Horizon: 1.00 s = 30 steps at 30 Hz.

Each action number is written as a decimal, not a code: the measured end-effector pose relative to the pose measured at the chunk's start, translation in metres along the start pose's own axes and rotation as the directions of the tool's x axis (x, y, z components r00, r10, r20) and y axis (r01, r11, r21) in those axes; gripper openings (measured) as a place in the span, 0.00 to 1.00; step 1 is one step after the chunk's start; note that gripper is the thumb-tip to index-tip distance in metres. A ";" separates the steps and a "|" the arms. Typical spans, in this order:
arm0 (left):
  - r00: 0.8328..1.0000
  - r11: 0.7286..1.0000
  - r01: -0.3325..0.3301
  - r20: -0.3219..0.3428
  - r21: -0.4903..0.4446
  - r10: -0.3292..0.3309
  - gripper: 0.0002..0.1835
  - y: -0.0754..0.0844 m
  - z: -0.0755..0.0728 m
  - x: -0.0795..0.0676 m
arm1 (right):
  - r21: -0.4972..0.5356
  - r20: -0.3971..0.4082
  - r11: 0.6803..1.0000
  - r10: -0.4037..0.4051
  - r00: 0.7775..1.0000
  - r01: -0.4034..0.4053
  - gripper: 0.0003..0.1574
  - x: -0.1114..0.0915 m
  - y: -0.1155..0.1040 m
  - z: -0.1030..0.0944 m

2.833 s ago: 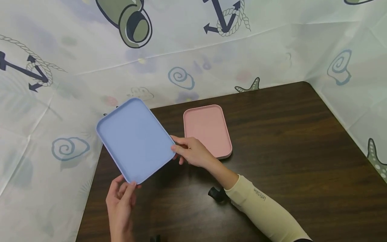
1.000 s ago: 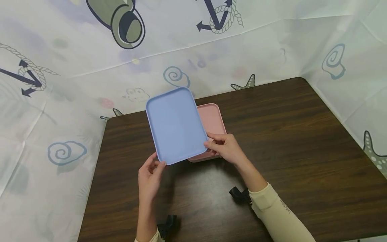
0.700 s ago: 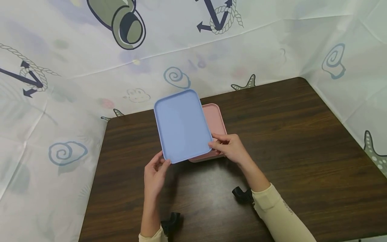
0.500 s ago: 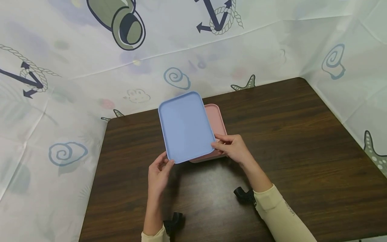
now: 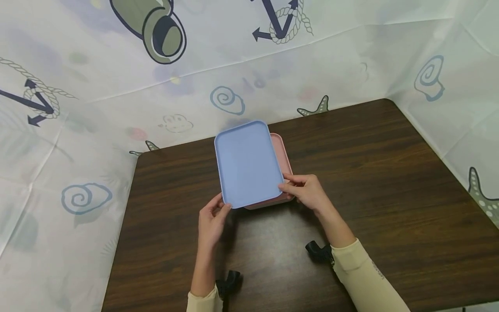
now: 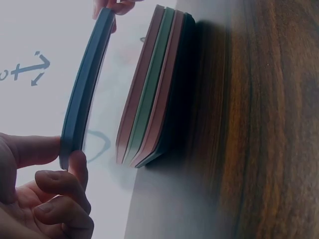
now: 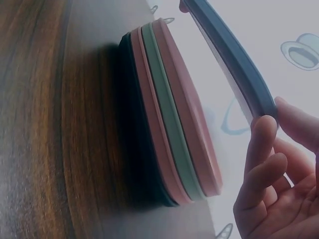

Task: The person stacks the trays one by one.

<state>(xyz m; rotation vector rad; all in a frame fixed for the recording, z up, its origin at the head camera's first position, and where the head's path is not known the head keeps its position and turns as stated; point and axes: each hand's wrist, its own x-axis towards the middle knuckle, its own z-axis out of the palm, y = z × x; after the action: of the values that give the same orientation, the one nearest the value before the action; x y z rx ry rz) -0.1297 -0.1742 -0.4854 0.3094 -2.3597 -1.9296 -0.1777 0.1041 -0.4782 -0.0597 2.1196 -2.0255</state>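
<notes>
A light blue rectangular tray (image 5: 249,164) is held up in both hands, slightly tilted. My left hand (image 5: 212,221) pinches its near left corner between thumb and fingers. The near right corner is pinched by my right hand (image 5: 308,190). Below and partly behind it lies a stack of trays, whose pink top tray (image 5: 282,156) shows only along its right and near edges. From the side, the left wrist view shows a green tray (image 6: 150,94) under the top one, then another pink tray (image 6: 162,94) and a dark one at the bottom. A gap separates the held tray from the stack.
The dark wood table (image 5: 370,182) carries the stack near its back edge. A white printed cloth (image 5: 117,108) hangs behind and at the sides. A black wrist-worn device (image 5: 229,282) sits at the left wrist, and a similar device (image 5: 319,251) at the right.
Both hands have carried the blue tray rightward from the left of the stack, turning it straighter. It now covers much of the pink top tray, which was fully uncovered at first apart from the right hand.
</notes>
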 end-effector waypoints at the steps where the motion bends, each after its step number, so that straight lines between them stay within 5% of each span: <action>1: 1.000 1.000 -0.002 0.005 0.004 0.002 0.20 0.000 0.000 0.001 | 0.000 -0.001 1.000 0.004 1.000 -0.004 0.28 0.000 0.001 -0.001; 16: 1.000 0.997 -0.010 0.015 0.079 0.009 0.20 0.000 0.012 0.008 | -0.038 -0.034 0.997 0.062 0.997 -0.064 0.28 -0.001 0.007 -0.009; 25: 0.999 0.992 -0.027 0.038 0.120 0.022 0.19 0.035 0.020 -0.003 | -0.053 -0.060 0.997 0.059 0.996 -0.063 0.27 0.000 0.010 -0.012; 30: 0.999 0.988 -0.042 0.035 0.151 0.037 0.19 0.039 0.023 -0.003 | -0.057 -0.068 0.996 0.066 0.995 -0.070 0.28 0.001 0.013 -0.013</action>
<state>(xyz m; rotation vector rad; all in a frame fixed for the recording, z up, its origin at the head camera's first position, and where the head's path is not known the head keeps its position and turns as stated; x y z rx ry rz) -0.1352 -0.1442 -0.4518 0.2408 -2.5192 -1.7541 -0.1800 0.1174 -0.4904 0.0705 2.1903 -1.9520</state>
